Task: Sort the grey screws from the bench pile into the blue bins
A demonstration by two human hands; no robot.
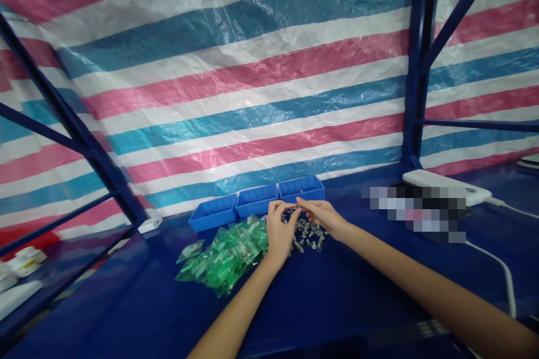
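My left hand (278, 235) and my right hand (325, 216) meet over a pile of small metal fasteners (312, 233) that look like screws or bolts. The fingers of both are pinched together close to each other, around something too small to make out. Left of my left hand lies a heap of small clear-and-green plastic bags (227, 258), partly covered by that hand. Just behind the hands stand three blue plastic bins in a row: the left bin (213, 213), the middle bin (256, 200) and the right bin (301, 186).
On the blue table (138, 303), a white device (448, 186) with a white cable (501, 266) lies at the right, beside a blurred-out object (421, 210). A white adapter (150, 225) sits at the left by the blue frame post (101, 174). Striped sheeting (261, 95) hangs behind.
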